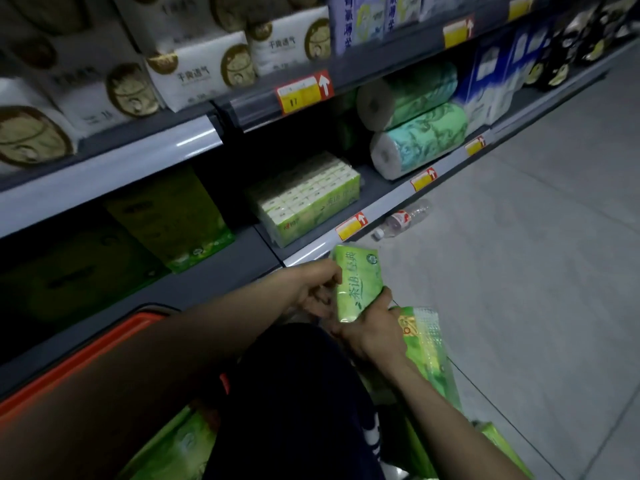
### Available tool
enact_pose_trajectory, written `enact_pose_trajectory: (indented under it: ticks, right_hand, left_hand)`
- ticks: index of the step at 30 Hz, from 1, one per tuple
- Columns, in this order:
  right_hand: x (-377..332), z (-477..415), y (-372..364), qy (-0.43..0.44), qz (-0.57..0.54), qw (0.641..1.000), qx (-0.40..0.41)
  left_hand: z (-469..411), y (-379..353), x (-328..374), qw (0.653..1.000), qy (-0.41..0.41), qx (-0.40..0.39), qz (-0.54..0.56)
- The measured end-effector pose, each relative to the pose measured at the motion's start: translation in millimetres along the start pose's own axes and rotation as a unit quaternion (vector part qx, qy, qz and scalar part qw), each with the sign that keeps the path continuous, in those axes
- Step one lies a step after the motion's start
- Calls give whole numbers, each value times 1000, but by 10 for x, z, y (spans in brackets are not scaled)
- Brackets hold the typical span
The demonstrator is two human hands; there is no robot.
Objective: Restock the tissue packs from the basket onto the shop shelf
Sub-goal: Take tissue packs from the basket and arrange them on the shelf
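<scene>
A green tissue pack is held upright in front of the bottom shelf's edge. My right hand grips its lower right side, and my left hand touches its left edge with curled fingers. Under my left forearm runs the orange rim of the basket, with more green packs inside at the bottom. A block of small white-green tissue packs stands on the bottom shelf.
Another green multipack in clear wrap lies on the floor under my right arm. An empty plastic bottle lies on the floor by the shelf. Paper rolls and dark green packs fill the shelf; grey tiled floor extends right.
</scene>
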State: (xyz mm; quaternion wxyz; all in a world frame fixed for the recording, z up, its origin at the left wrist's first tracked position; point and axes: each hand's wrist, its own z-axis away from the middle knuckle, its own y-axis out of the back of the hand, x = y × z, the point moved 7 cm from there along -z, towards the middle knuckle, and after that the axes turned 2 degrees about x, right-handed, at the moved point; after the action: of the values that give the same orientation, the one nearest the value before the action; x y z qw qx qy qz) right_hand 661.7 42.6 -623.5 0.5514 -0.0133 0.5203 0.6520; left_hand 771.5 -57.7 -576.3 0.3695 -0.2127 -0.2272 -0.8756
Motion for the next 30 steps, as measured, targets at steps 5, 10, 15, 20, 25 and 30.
enact_pose_trajectory:
  ticks: [5,10,15,20,25,30]
  right_hand:
    - [-190,3,423,-18,-173,984,49]
    - [-354,-50,623,-30,-352,933,66]
    - [-510,-165,460,-89,-532,841,43]
    - [-716,-284,217,-128,-639,758,-2]
    - [-948,-496,117,-90,-666,740,-30]
    - [-1337,-831,-13,-57,-663,744,-53]
  left_hand:
    - [285,282,-6,997,-1,25,76]
    - [400,427,-140,991,-11,-1,134]
    - [374,599,-133,951,-37,31,304]
    - [429,482,-140,936,-2,-74,344]
    - [311,607,-19,920,-11,-56,388]
    - [76,851,158,905,-66,-7,419]
